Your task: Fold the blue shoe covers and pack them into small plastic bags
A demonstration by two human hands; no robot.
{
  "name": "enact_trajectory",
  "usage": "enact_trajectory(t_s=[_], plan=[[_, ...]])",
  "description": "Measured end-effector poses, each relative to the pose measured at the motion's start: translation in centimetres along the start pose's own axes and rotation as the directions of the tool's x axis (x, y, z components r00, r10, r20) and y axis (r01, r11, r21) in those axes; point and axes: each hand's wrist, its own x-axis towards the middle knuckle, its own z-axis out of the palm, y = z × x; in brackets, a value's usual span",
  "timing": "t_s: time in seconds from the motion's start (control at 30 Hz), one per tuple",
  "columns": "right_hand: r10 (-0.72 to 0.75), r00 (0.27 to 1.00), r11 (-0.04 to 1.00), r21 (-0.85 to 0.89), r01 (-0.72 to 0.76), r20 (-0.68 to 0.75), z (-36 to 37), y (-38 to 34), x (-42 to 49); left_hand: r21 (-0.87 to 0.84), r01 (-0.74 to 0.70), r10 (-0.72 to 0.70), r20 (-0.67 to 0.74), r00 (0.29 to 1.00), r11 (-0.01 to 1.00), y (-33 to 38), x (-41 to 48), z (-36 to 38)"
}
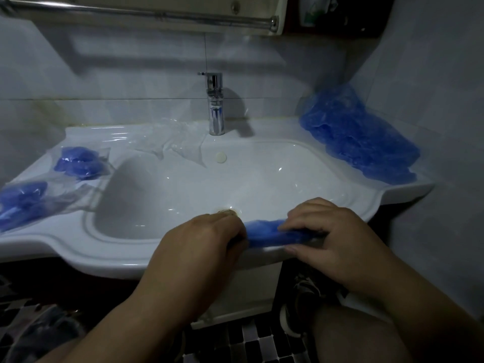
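Right at the near rim of the white sink (125, 260), both hands are on one blue shoe cover (272, 233), which lies as a narrow, flattened strip along that front edge. Left hand (199, 239) is curled down over the strip's left end, fingers tucked under the knuckles so the grip itself is hidden, but the blue runs straight into that fist. Right hand (330, 231) takes the other end: fingers bent and pressed down on top of the cover, thumb stretched flat along its near edge, pinching it against the rim. Just beyond the left knuckles, the brass drain (227, 212) peeks out at the bottom of the basin.

Over on the sink's right ledge, well apart from the hands, a big loose heap of blue shoe covers (358, 137) is piled into the wall corner. On the left ledge, two packed bags (80, 162) sit with blue bundles inside clear plastic, one behind the other, the nearer one hanging toward the sink's left edge. Between those and the chrome tap (216, 106) at the back of the sink, a spread of empty clear plastic bags (167, 138) lies crumpled on the ledge, one corner dipping toward the basin
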Motion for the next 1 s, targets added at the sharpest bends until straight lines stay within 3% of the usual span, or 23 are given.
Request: enact_trajectory(t_s=[0.17, 0.33, 0.57, 0.83, 0.93, 1.0], plan=[[0.207, 0.974, 0.976, 0.086, -0.199, -0.091, 0.4, 0.0, 0.6, -0.162, 0.259, -0.250, 0.074, 0.965, 0.952, -0.5, 1.0, 0.0], [0.315, 0.941, 0.949, 0.070, -0.308, -0.124, 1.1, -0.8, 1.8, -0.161, 0.411, -0.395, 0.118, 0.911, 0.897, -1.5, 1.4, 0.0], [0.300, 0.934, 0.927, -0.172, -0.334, -0.195, 2.7, -1.8, 2.5, -0.008, 0.446, -0.445, 0.059, 0.894, 0.895, -1.4, 1.5, 0.1], [0.301, 0.944, 0.913, -0.243, -0.327, -0.138, 2.5, -2.4, 2.7, 0.258, 0.372, -0.398, 0.055, 0.916, 0.892, -3.1, 0.0, -0.6], [0.300, 0.947, 0.913, -0.252, -0.320, -0.117, 2.5, -2.4, 2.8, 0.268, 0.365, -0.374, -0.020, 0.927, 0.892, -3.6, -0.3, -1.0], [0.308, 0.945, 0.908, -0.263, -0.326, -0.109, 2.5, -2.4, 2.8, 0.147, 0.276, -0.265, -0.089, 0.960, 0.950, -2.4, -0.2, -0.9]])
